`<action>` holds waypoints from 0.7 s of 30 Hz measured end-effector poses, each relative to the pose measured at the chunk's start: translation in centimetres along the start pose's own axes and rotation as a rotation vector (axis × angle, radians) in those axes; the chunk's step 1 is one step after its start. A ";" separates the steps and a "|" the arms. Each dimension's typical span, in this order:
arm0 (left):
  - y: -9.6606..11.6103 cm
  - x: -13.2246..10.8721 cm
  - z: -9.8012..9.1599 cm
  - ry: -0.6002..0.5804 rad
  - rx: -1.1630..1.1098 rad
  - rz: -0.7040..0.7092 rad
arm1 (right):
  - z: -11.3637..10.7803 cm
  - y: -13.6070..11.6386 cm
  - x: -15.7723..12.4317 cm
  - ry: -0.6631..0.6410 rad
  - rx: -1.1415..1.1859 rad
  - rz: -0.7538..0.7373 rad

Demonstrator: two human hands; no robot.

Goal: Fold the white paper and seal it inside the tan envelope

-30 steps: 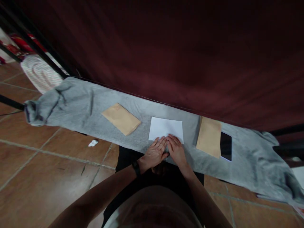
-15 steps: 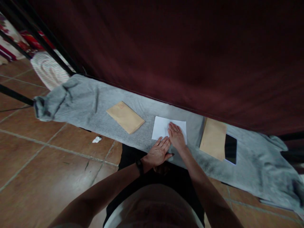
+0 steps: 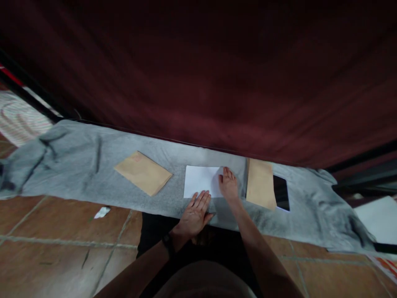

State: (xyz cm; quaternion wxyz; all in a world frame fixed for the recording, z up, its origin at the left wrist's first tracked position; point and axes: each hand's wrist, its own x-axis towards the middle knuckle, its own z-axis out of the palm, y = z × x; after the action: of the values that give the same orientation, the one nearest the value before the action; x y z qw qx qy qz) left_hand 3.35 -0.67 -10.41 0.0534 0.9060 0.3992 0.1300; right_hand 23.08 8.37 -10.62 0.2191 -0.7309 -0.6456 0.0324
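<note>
A white sheet of paper (image 3: 201, 180) lies flat on the grey cloth (image 3: 105, 182) in front of me. My left hand (image 3: 196, 212), with a dark band at the wrist, rests flat with its fingertips on the paper's near edge. Over the paper's right end lies my right hand (image 3: 228, 184), palm down with the fingers stretched out. Neither hand grips anything. To the left of the paper is a brown envelope (image 3: 143, 171). Another brown envelope (image 3: 261, 184) lies just right of my right hand, and a dark-screened phone (image 3: 281, 193) partly shows beside it.
A dark red curtain (image 3: 198, 95) hangs along the far edge of the cloth. Dark bars (image 3: 27, 91) stand at the left. On the tiled floor (image 3: 62, 223) lies a small white scrap (image 3: 102, 212). A white panel (image 3: 379, 219) shows at the far right.
My right hand has moved from the middle of the paper to its right end. The left hand stays at the near edge, now apart from the right. The view has shifted to the right.
</note>
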 end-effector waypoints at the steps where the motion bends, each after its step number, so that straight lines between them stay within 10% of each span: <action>1: 0.0 0.0 0.0 0.004 0.006 0.001 | -0.3 0.5 -0.6 0.020 0.007 0.023; 15: -0.1 -0.2 0.2 0.081 0.022 0.014 | -2.2 2.3 -2.5 0.035 0.434 0.212; 21: -0.2 0.5 -0.3 0.125 -0.109 -0.105 | -6.9 0.4 -1.7 0.085 0.593 0.158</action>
State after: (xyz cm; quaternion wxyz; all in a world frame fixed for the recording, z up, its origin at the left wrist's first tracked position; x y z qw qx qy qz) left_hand 3.46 -0.12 -10.05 0.0841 0.8698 0.4409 0.2048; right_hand 25.44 4.81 -4.98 0.4466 -0.6836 -0.5394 0.2057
